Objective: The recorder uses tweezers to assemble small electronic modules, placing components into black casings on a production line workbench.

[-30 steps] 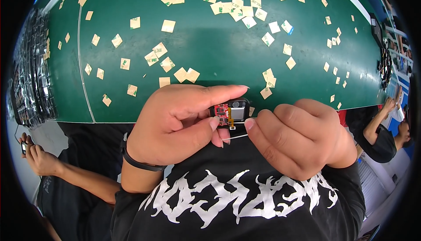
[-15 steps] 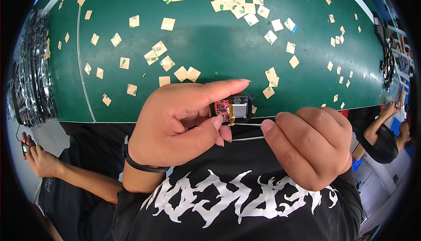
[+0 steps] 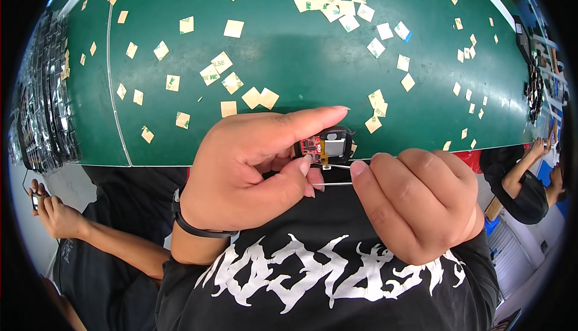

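Left hand (image 3: 247,165): thumb and fingers pinching the left end of an open black-cased electronic device (image 3: 335,145), index finger extended along its far side; red circuit board (image 3: 311,146) exposed. Device held up at the near edge of the green table (image 3: 289,60). Right hand (image 3: 418,204): fingers curled, pinching metal tweezers (image 3: 333,184), prongs apart, one at the device's near edge; contact unclear. Tan adhesive squares (image 3: 233,28) scattered beyond
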Demonstrator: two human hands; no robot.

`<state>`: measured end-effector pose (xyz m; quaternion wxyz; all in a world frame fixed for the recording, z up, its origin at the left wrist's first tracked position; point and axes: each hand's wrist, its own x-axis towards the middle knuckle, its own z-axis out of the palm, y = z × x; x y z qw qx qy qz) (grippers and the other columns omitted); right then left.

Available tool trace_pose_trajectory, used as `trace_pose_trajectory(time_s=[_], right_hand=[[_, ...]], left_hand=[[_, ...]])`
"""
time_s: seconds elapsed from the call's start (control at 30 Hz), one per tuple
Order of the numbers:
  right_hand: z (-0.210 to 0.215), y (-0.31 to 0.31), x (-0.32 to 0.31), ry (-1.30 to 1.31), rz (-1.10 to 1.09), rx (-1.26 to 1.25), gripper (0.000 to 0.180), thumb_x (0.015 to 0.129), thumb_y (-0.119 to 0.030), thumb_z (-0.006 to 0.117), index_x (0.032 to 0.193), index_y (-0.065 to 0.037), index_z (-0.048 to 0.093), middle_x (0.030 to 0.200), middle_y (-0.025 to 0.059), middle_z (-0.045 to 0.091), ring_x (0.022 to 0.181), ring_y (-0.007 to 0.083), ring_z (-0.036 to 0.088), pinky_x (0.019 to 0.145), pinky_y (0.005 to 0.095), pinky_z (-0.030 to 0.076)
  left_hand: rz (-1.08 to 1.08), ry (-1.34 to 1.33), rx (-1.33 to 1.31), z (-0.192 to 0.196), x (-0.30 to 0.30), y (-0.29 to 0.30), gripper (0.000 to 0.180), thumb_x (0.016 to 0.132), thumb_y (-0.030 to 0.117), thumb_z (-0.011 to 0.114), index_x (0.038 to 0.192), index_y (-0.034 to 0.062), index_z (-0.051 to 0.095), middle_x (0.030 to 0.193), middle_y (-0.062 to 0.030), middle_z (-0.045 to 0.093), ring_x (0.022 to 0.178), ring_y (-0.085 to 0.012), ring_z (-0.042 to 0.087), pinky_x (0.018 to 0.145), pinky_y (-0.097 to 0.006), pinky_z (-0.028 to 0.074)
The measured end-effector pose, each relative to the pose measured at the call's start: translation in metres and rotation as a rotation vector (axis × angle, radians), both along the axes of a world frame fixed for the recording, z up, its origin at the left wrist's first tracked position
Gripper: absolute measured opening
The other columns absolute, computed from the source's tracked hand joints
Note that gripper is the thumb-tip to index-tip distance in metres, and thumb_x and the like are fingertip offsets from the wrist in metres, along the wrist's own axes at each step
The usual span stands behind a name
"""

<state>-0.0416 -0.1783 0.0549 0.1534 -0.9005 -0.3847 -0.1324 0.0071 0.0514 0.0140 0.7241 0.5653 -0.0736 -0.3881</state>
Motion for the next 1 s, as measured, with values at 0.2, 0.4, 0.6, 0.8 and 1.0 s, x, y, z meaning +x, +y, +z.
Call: trace_pose_trajectory(time_s=[0.2, 0.4, 0.6, 0.8, 1.0], right_hand=[[0.002, -0.001, 0.004, 0.006, 0.049, -0.015, 0.035, 0.059, -0.012, 0.069, 0.089, 0.006, 0.072, 0.079, 0.0096, 0.064, 0.063, 0.0184, 0.057, 0.044, 0.0269, 0.037], [-0.002, -0.005, 0.01, -0.032, 0.073, 0.014, 0.032, 0.059, -0.009, 0.072, 0.087, 0.005, 0.071, 0.079, 0.0089, 0.064, 0.062, 0.0178, 0.057, 0.043, 0.0267, 0.037], [0.003, -0.01, 0.006, -0.051, -0.005, 0.024, 0.033, 0.057, -0.01, 0.071, 0.087, 0.006, 0.072, 0.079, 0.0104, 0.065, 0.058, 0.0184, 0.057, 0.044, 0.0268, 0.038], [0.0, -0.005, 0.005, -0.027, -0.001, 0.01, 0.035, 0.057, -0.011, 0.069, 0.088, 0.006, 0.072, 0.079, 0.0106, 0.065, 0.061, 0.0187, 0.058, 0.045, 0.0272, 0.039], [-0.001, -0.001, 0.005, 0.022, 0.02, 0.021, 0.039, 0.057, -0.012, 0.068, 0.091, 0.006, 0.072, 0.081, 0.0101, 0.065, 0.064, 0.0189, 0.058, 0.045, 0.0277, 0.04]], left_hand=[[-0.004, -0.04, 0.044, -0.002, -0.001, 0.002, 0.055, 0.085, -0.015, 0.05, 0.136, 0.0013, 0.064, 0.092, -0.0082, 0.069, 0.076, -0.0101, 0.068, 0.067, -0.024, 0.057], [-0.061, -0.15, 0.046, -0.004, -0.001, 0.001, 0.052, 0.09, -0.015, 0.044, 0.139, -0.006, 0.058, 0.115, -0.0213, 0.072, 0.077, -0.0117, 0.068, 0.066, -0.024, 0.059], [0.025, -0.01, -0.028, -0.002, -0.001, 0.001, 0.055, 0.086, -0.016, 0.049, 0.137, -0.0016, 0.062, 0.093, -0.0079, 0.069, 0.078, -0.0107, 0.069, 0.068, -0.025, 0.057], [-0.014, -0.015, -0.012, -0.002, 0.003, 0.002, 0.053, 0.087, -0.015, 0.049, 0.138, -0.0026, 0.061, 0.093, -0.0079, 0.068, 0.079, -0.0105, 0.069, 0.07, -0.025, 0.058], [-0.021, 0.052, -0.071, -0.002, 0.003, 0.006, 0.054, 0.089, -0.015, 0.048, 0.139, -0.003, 0.059, 0.094, -0.0073, 0.068, 0.08, -0.009, 0.067, 0.072, -0.024, 0.058]])
